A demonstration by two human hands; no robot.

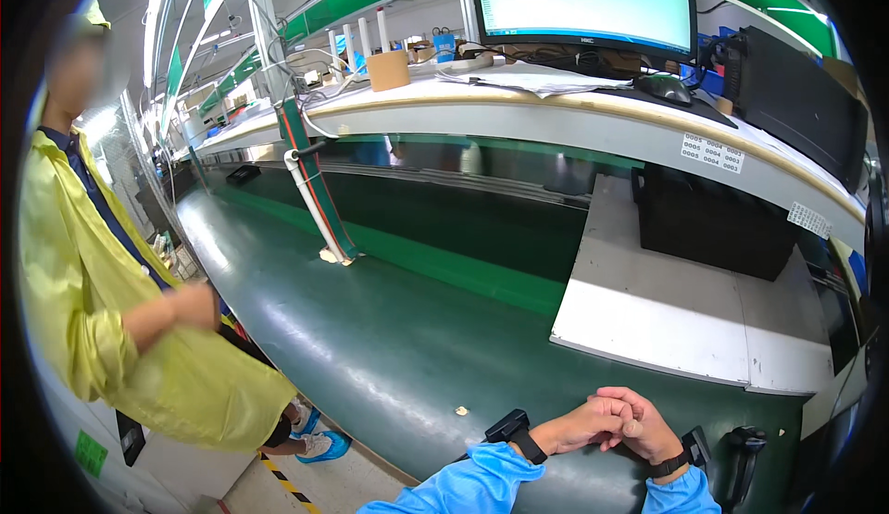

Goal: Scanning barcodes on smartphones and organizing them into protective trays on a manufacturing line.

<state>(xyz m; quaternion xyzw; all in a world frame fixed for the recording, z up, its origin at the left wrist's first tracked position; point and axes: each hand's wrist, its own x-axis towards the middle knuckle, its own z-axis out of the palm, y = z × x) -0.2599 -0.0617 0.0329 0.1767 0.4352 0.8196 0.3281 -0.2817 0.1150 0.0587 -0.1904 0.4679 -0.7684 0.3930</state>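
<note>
My left hand point(583, 424) and my right hand point(647, 428) are clasped together above the green bench top point(389, 347), fingers curled and folded over each other. No object shows between them. Blue sleeves point(482, 482) cover both forearms, and each wrist wears a dark strap with a black boxy device point(507, 426). Close beside my right wrist, a black handheld scanner point(744, 463) stands near the bench's front edge; neither hand touches it. Beyond my hands lies a white board point(648, 315) on the bench.
At the left a person in a yellow coat point(176, 375) stands by the bench edge, a hand blurred. A raised shelf carries a monitor point(583, 0), a mouse point(665, 90), papers and a tape roll point(388, 70). Beneath it sits a black bin point(713, 222). A white pipe point(313, 201) rises from the bench.
</note>
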